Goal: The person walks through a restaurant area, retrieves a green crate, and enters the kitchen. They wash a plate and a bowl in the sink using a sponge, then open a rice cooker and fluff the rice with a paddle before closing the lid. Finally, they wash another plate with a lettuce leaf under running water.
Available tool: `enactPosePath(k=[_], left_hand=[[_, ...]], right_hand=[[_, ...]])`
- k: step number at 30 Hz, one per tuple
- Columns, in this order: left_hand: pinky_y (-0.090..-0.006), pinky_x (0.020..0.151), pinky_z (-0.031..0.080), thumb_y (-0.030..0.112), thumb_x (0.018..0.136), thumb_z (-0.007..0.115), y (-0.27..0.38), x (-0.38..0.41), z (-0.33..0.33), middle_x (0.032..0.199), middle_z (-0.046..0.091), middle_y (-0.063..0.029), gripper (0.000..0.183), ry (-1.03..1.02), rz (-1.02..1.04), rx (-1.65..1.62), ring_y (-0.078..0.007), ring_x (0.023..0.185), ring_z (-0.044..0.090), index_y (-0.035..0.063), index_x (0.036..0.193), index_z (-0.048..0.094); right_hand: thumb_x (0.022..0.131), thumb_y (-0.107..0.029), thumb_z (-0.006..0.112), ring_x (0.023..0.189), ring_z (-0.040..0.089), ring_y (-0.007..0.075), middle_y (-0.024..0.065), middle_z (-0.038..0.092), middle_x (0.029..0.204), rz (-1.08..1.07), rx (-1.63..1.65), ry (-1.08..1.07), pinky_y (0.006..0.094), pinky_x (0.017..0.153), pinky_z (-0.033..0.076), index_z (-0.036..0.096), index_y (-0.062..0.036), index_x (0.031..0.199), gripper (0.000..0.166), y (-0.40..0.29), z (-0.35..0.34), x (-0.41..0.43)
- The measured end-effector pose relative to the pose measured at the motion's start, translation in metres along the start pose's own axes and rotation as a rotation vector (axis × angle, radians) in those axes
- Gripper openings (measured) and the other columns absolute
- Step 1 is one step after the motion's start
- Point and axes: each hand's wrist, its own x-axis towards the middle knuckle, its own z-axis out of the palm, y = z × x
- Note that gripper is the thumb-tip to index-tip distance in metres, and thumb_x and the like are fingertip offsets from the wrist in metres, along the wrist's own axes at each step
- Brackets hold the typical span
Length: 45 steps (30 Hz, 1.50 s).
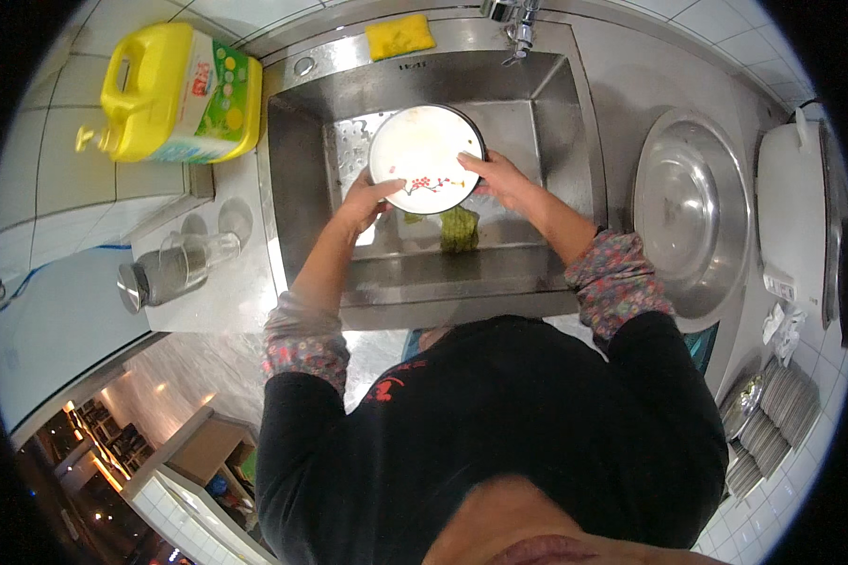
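Observation:
Both hands grip a white plate (424, 152) with a dark rim and a red blossom pattern, held over the stainless-steel sink (565, 176). My left hand (367, 201) has its left lower edge, thumb on the upper face. My right hand (498, 176) pinches the right edge, its thumb also on the face. The plate's face is turned up towards me, with small specks on it. Below the plate, on the sink's bottom, lies a wet green cloth (459, 229), partly hidden by the plate.
A yellow sponge (399, 37) rests on the sink's back ledge, near the faucet (521, 35). At left stand a large yellow pump jug (184, 95) and clear glass vessels (219, 247). To the right is a metal basin (689, 212), then a white appliance (791, 219) and stacked plates (784, 409).

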Motion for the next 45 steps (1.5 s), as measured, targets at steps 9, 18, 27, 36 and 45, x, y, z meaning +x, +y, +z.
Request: enactPosePath(k=[9, 18, 27, 36, 45], left_hand=[[-0.0411, 0.085, 0.048, 0.021, 0.065, 0.079, -0.007, 0.066, 0.025, 0.114, 0.055, -0.0153, 0.082, -0.182, -0.213, 0.087, -0.0265, 0.103, 0.055, 0.0003, 0.130, 0.033], [-0.0396, 0.087, 0.045, 0.019, 0.068, 0.077, -0.014, 0.108, 0.018, 0.117, 0.053, -0.0180, 0.087, 0.028, -0.122, 0.037, -0.0268, 0.106, 0.054, -0.0001, 0.135, 0.024], [-0.0337, 0.086, 0.044, 0.020, 0.085, 0.058, 0.085, 0.036, -0.002, 0.119, 0.052, -0.0142, 0.051, -0.120, 0.100, 0.343, -0.0223, 0.105, 0.052, 0.0027, 0.129, 0.039], [-0.0345, 0.083, 0.043, 0.024, 0.083, 0.062, 0.075, 0.014, 0.004, 0.108, 0.056, -0.0087, 0.043, -0.011, 0.223, 0.675, -0.0187, 0.097, 0.054, 0.0050, 0.120, 0.048], [-0.0321, 0.085, 0.044, 0.013, 0.081, 0.059, 0.064, -0.148, 0.255, 0.110, 0.055, -0.0118, 0.042, -0.969, 0.439, 0.368, -0.0199, 0.100, 0.054, 0.0008, 0.120, 0.047]], right_hand=[[0.077, -0.049, 0.065, 0.096, 0.052, 0.0169, 0.0054, 0.055, 0.114, 0.173, 0.259, 0.168, 0.0337, 0.081, 0.042, 0.047, -0.0042, 0.119, 0.065, 0.086, -0.047, 0.058], [0.076, -0.046, 0.063, 0.088, 0.057, 0.0246, 0.0166, 0.059, 0.102, 0.311, -0.803, -0.263, 0.0375, 0.071, 0.048, 0.055, 0.0021, 0.112, 0.061, 0.080, -0.027, 0.027], [0.081, -0.023, 0.058, 0.088, 0.058, 0.0259, 0.0168, 0.060, 0.098, -0.392, -0.941, -0.128, 0.0373, 0.080, 0.047, 0.051, -0.0004, 0.114, 0.041, 0.020, 0.021, -0.077], [0.081, -0.033, 0.063, 0.100, 0.056, 0.0246, 0.0151, 0.060, 0.107, -0.408, -0.415, 0.170, 0.0344, 0.084, 0.045, 0.051, -0.0009, 0.116, 0.049, 0.087, -0.042, -0.289], [0.086, -0.032, 0.056, 0.101, 0.056, 0.0256, 0.0138, 0.054, 0.118, -0.374, -0.399, 0.416, 0.0356, 0.086, 0.044, 0.047, -0.0066, 0.125, 0.047, 0.158, -0.150, -0.414]])
